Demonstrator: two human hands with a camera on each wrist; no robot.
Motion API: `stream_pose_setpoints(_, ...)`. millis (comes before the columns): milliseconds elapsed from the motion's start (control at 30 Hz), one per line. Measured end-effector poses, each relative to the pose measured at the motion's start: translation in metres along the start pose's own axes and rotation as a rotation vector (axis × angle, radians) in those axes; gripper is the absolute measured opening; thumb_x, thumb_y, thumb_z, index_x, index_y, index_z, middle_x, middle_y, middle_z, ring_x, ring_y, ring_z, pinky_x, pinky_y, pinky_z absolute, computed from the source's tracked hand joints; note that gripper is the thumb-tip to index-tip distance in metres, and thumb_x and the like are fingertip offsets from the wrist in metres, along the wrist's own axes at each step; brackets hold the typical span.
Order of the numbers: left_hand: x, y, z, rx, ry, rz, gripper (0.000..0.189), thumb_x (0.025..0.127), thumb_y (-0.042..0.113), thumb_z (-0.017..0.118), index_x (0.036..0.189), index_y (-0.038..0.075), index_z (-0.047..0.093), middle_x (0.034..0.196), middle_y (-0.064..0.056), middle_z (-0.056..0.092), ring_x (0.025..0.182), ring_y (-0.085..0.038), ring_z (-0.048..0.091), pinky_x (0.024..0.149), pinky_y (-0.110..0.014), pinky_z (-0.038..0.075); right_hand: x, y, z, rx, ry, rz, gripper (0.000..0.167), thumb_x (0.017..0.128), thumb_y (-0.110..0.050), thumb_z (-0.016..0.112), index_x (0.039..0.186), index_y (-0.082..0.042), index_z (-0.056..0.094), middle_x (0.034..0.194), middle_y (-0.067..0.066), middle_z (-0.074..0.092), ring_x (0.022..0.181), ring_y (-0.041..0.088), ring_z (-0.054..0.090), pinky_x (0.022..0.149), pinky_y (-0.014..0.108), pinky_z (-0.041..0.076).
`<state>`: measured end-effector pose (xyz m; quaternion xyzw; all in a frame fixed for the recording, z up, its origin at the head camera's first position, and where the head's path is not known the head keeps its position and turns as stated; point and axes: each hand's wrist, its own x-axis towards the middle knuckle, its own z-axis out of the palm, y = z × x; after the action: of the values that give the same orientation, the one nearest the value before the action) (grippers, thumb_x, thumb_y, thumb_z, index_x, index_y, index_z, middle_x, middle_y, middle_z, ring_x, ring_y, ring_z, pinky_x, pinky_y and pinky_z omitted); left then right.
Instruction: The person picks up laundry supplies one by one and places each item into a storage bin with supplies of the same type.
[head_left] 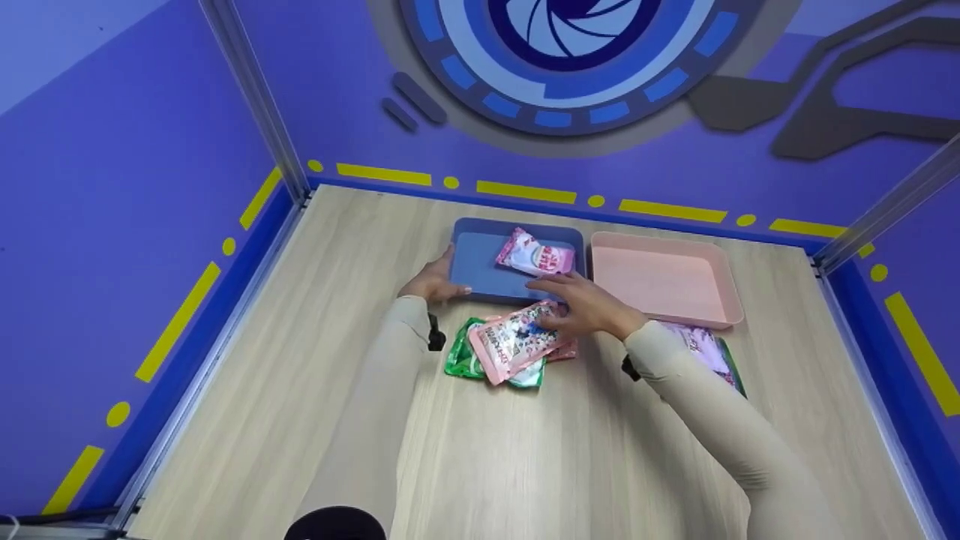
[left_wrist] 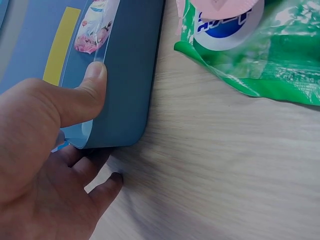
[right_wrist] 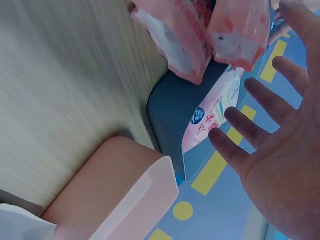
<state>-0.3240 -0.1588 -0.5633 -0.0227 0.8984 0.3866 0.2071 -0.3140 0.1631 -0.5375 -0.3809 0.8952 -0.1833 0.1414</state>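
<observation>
At the left side of a blue tray [head_left: 478, 264], my left hand [head_left: 433, 282] grips the near corner. Its thumb [left_wrist: 92, 92] lies at the rim, and the other fingers reach around the outside. A pink-and-white packet [head_left: 534, 253] lies inside that tray. My right hand [head_left: 589, 304] is above the tray's front right part, its fingers spread with nothing held, as the right wrist view shows. Just beneath it, a pink patterned pouch [head_left: 510, 346] lies across a green pouch [head_left: 460, 358], with another pink packet [head_left: 564, 351] partly hidden.
Right of the blue tray stands a pink tray [head_left: 660, 274] with nothing in it. A purple pouch [head_left: 705, 346] with a green edge behind it lies at that tray's front, partly covered by my right sleeve. Blue walls [head_left: 360, 142] border the wooden table [head_left: 517, 465].
</observation>
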Motion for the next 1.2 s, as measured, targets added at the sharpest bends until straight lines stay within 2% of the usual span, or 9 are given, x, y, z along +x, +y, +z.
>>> stream_pose_setpoints(100,0.000,0.000,0.000,0.004,0.001,-0.002,0.104,0.098,0.026,0.072,0.166,0.018,-0.005,0.171,-0.016,0.014,0.156,-0.034,0.016,0.126,-0.046,0.018,-0.002,-0.002,0.003,-0.013,0.016,-0.050,0.071,0.094,-0.048,0.073,0.155,-0.024,0.048,0.160,0.013,0.043,0.148,0.046,0.032,0.116,0.069,0.027)
stream_pose_setpoints(267,0.002,-0.002,0.001,0.011,0.005,-0.005,0.104,0.097,0.027,0.073,0.166,0.019,-0.005,0.171,-0.015,0.014,0.156,-0.033,0.016,0.126,-0.045,0.017,-0.006,-0.005,0.008,-0.022,0.012,-0.078,0.074,0.091,-0.047,0.076,0.155,-0.020,0.048,0.158,0.013,0.046,0.148,0.043,0.034,0.116,0.068,0.028)
stream_pose_setpoints(467,0.002,-0.002,0.000,0.025,-0.009,-0.002,0.103,0.098,0.029,0.072,0.166,0.018,-0.005,0.171,-0.014,0.013,0.156,-0.032,0.016,0.126,-0.045,0.019,-0.010,-0.009,0.011,-0.035,-0.014,-0.066,0.079,0.089,-0.053,0.076,0.156,-0.022,0.047,0.159,0.009,0.045,0.148,0.044,0.033,0.116,0.067,0.028)
stream_pose_setpoints(667,0.001,-0.002,0.000,0.025,-0.011,-0.002,0.103,0.098,0.030,0.071,0.166,0.018,-0.005,0.171,-0.013,0.012,0.156,-0.032,0.015,0.126,-0.045,0.018,-0.012,-0.012,0.014,-0.011,-0.024,-0.071,0.087,0.083,-0.059,0.079,0.156,-0.024,0.047,0.159,0.012,0.044,0.149,0.047,0.030,0.115,0.070,0.026)
stream_pose_setpoints(833,-0.002,0.000,0.000,0.015,-0.005,-0.006,0.103,0.098,0.029,0.071,0.166,0.018,-0.005,0.171,-0.014,0.011,0.156,-0.033,0.014,0.126,-0.046,0.017,-0.012,-0.013,0.016,-0.030,-0.043,-0.065,0.092,0.079,-0.067,0.079,0.157,-0.031,0.044,0.160,0.007,0.043,0.151,0.044,0.027,0.116,0.069,0.026)
stream_pose_setpoints(1033,-0.003,0.001,0.001,-0.007,0.009,-0.004,0.103,0.097,0.027,0.073,0.167,0.018,-0.004,0.171,-0.014,0.012,0.156,-0.033,0.015,0.126,-0.046,0.017,-0.013,-0.016,0.018,-0.044,-0.047,-0.080,0.094,0.078,-0.066,0.080,0.157,-0.030,0.045,0.160,0.006,0.043,0.151,0.045,0.026,0.117,0.070,0.023)
stream_pose_setpoints(1200,-0.003,0.000,0.001,-0.015,0.012,-0.002,0.103,0.097,0.027,0.073,0.167,0.019,-0.004,0.171,-0.014,0.012,0.156,-0.033,0.014,0.126,-0.046,0.016,-0.014,-0.019,0.019,-0.057,-0.041,-0.092,0.093,0.078,-0.064,0.081,0.157,-0.033,0.043,0.159,0.008,0.043,0.149,0.042,0.031,0.115,0.070,0.027)
